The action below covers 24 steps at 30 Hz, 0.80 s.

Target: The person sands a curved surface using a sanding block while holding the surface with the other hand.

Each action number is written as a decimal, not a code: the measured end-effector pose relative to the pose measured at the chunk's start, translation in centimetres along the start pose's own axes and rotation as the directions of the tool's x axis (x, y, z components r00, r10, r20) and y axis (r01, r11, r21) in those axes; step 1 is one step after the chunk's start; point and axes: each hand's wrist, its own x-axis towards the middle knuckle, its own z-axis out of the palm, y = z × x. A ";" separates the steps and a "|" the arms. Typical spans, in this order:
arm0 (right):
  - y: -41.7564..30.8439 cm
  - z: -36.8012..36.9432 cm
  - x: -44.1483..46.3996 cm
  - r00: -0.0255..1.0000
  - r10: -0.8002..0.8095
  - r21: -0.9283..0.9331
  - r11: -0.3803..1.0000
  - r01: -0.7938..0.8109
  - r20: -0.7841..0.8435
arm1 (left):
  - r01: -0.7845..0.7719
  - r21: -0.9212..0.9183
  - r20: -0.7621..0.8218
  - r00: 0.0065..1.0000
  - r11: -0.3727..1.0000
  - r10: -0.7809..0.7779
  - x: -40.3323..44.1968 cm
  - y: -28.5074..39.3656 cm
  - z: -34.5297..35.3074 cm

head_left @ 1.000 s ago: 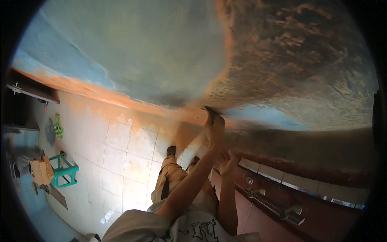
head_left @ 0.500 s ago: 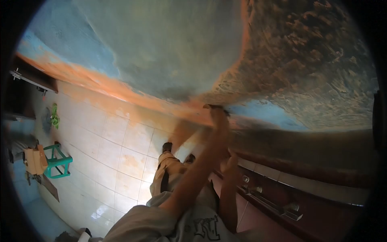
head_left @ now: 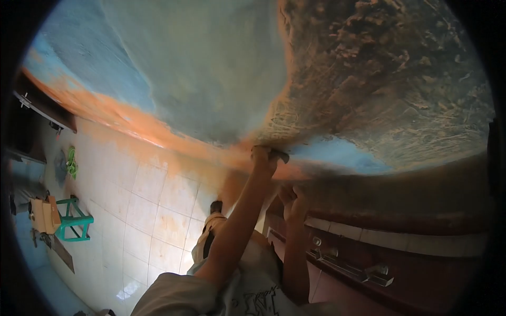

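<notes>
At your far left, one metal latch (head_left: pixel 25 99) sits on a dark door edge, cut off by the round black border. Below it lies one bundle of green cord (head_left: pixel 72 163), with a grey shape beside it too blurred to name. Next come one cardboard box (head_left: pixel 45 215) and one green stool (head_left: pixel 79 227); they overlap in view, so you cannot tell whether the box rests on the stool or beside it. Pale floor tiles (head_left: pixel 142 210) lead to one dark shoe (head_left: pixel 216 206); your other foot is hidden behind your forearm. Of your two hands, your left hand (head_left: pixel 262 157) grips one dark, flat tool (head_left: pixel 283 156) at the lower part of the wall (head_left: pixel 200 68), between the orange edge and a blue patch. Your fingers cover most of the tool, so its full shape is hard to make out. Your right hand (head_left: pixel 295 204) is just below and to the right, apart from the tool, fingers loosely bent and released. Farther right, one metal handle (head_left: pixel 377 274) is on a red-brown panel (head_left: pixel 421 287), whose far end fades into shadow.
</notes>
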 end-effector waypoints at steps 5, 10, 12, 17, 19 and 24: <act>0.0 4.9 0.2 0.993 -0.048 0.031 0.999 0.044 0.112 | 0.119 -0.664 -0.104 0.963 0.738 -0.249 -4.1 4.5 0.4; 2.3 4.1 0.9 0.986 0.006 -0.064 0.998 0.005 0.167 | -0.062 -0.473 -0.380 0.914 0.879 -0.140 0.8 -2.1 -3.6; 3.7 2.1 1.3 0.988 0.052 -0.097 0.995 -0.037 0.148 | 0.018 -0.096 -0.509 0.858 0.995 -0.064 -0.5 -1.4 -3.8; 4.4 6.1 4.8 0.912 0.193 0.034 0.975 -0.220 0.363 | -0.041 0.321 -0.621 0.745 0.946 0.243 -3.3 0.0 0.6; 4.1 9.9 6.5 0.824 0.228 0.108 0.939 -0.328 0.519 | -0.228 0.331 -0.572 0.723 0.916 0.387 -4.1 0.1 3.4; 4.0 1.6 3.0 0.977 0.141 0.007 0.990 -0.144 0.158 | -0.175 0.268 -0.504 0.813 0.948 0.292 -5.4 0.3 6.7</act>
